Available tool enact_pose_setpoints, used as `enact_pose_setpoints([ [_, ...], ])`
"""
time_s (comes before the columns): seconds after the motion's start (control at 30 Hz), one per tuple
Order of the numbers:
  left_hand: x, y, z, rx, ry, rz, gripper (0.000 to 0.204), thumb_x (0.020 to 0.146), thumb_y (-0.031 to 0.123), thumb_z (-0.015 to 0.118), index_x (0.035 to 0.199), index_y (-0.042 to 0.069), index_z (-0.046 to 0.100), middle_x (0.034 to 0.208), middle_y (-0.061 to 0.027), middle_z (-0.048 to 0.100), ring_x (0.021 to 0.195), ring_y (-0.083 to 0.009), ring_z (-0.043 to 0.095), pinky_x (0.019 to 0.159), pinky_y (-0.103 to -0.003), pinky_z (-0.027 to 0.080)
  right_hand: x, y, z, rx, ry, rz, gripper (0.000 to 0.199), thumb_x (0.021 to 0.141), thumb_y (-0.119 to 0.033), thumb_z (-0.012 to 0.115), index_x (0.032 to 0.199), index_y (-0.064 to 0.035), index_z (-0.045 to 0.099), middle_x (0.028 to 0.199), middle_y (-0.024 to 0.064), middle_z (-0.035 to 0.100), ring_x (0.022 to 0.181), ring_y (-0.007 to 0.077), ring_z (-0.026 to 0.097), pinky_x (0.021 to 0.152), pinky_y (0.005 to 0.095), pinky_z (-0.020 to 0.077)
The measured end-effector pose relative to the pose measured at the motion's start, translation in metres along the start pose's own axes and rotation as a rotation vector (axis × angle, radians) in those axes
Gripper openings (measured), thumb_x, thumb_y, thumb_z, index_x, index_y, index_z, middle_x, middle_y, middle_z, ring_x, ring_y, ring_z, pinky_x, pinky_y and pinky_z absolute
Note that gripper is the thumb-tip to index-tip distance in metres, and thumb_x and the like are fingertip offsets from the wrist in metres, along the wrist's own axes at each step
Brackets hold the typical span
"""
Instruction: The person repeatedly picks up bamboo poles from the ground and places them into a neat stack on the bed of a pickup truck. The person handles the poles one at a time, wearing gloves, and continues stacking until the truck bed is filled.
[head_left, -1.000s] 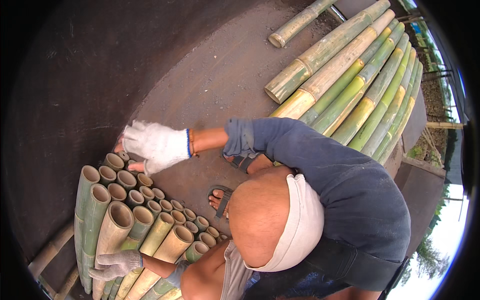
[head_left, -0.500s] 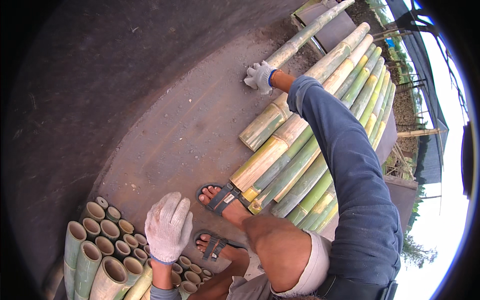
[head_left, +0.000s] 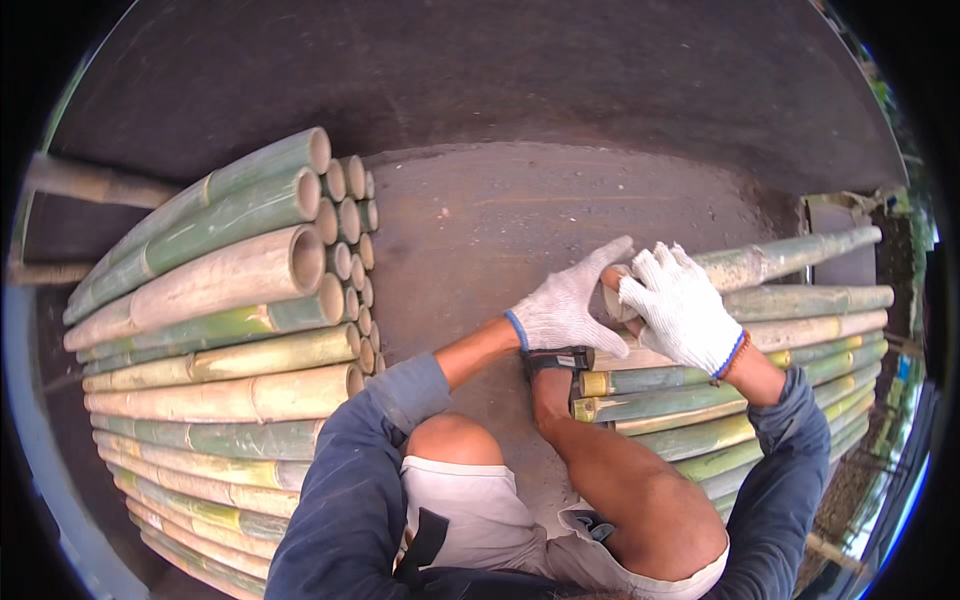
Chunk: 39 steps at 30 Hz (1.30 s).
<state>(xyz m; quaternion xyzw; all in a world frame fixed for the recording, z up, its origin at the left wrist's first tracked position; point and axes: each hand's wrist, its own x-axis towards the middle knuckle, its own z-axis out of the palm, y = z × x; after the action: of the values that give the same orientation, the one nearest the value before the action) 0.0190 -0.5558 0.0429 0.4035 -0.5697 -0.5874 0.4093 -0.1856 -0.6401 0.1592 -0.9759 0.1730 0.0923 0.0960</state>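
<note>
My right hand point(head_left: 685, 305), in a white knitted glove, lies curled over the near end of a long bamboo pole point(head_left: 790, 255) at the upper right. Close beside it is my left hand point(head_left: 568, 303), gloved too, with thumb and fingers spread in a C shape by the pole's end. The cut end is mostly hidden between the gloves, and I cannot tell how firmly the left one touches it. Under this pole, more bamboo poles point(head_left: 700, 400) lie side by side, their ends toward my leg.
To the left rises a stack of cut bamboo poles point(head_left: 210, 290), hollow ends facing the middle. A dark sheet wall point(head_left: 520, 75) stands ahead of the dusty floor point(head_left: 460, 215). My sandalled foot point(head_left: 552, 385) is just below my left hand, by the right-hand poles.
My left hand has moved from beside the left stack across to the pole's end, next to my right hand. The view has turned, so both bamboo piles now lie more nearly level.
</note>
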Motion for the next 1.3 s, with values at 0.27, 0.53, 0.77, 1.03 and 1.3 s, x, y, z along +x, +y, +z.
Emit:
enact_pose_setpoints([
  [0.27,-0.175,0.076,-0.052,-0.136,0.603,-0.047,0.064,0.084,0.032,0.093,0.136,0.006,0.064,0.127,-0.0143,0.071,0.121,-0.0232,0.069,0.105,-0.040,0.056,0.003,-0.062,-0.051,0.004,0.054,0.021,0.125,0.053,-0.026,0.102,0.164,-0.0081,0.047,0.152,0.0237,0.055,0.159,0.0483,0.040,0.121,0.0661,0.0392],
  [0.53,-0.368,0.103,-0.094,-0.313,1.158,-0.068,0.051,0.099,0.043,0.083,0.132,0.008,0.068,0.114,-0.0045,0.069,0.099,-0.0118,0.069,0.073,-0.030,0.062,0.009,0.002,-0.003,0.054,-0.103,0.095,0.081,0.062,-0.026,0.098,0.129,0.0010,0.061,0.122,0.0264,0.062,0.116,0.0492,0.065,0.097,0.0561,0.0551],
  [0.77,-0.493,0.079,-0.203,0.197,2.167,-0.178,0.079,0.094,0.061,0.082,0.136,-0.004,0.064,0.123,-0.0158,0.073,0.109,-0.0264,0.074,0.093,-0.040,0.062,0.149,-0.216,0.015,0.051,0.015,-0.261,0.071,0.078,-0.031,0.094,0.135,-0.0005,0.063,0.115,0.0219,0.064,0.113,0.0453,0.067,0.091,0.0529,0.0575],
  [1.03,-0.522,0.016,-0.227,0.967,1.906,-0.591,0.084,0.096,0.058,0.073,0.165,0.016,0.052,0.171,-0.0286,0.042,0.159,-0.0477,0.039,0.130,-0.052,0.035,0.091,-0.116,0.017,-0.015,0.169,-0.347,0.104,0.066,-0.026,0.102,0.157,-0.0081,0.055,0.141,0.0240,0.061,0.126,0.0485,0.060,0.109,0.0582,0.0478],
  [1.3,-0.468,0.011,-0.189,1.259,1.773,-0.418,0.045,0.109,0.035,0.061,0.149,0.014,0.069,0.163,-0.0260,0.054,0.155,-0.0512,0.043,0.129,-0.057,0.036,0.019,0.085,0.119,0.152,-0.329,0.325,0.106,0.067,-0.054,0.104,0.141,0.0076,0.057,0.127,0.0277,0.070,0.117,0.0436,0.072,0.098,0.0477,0.0583],
])
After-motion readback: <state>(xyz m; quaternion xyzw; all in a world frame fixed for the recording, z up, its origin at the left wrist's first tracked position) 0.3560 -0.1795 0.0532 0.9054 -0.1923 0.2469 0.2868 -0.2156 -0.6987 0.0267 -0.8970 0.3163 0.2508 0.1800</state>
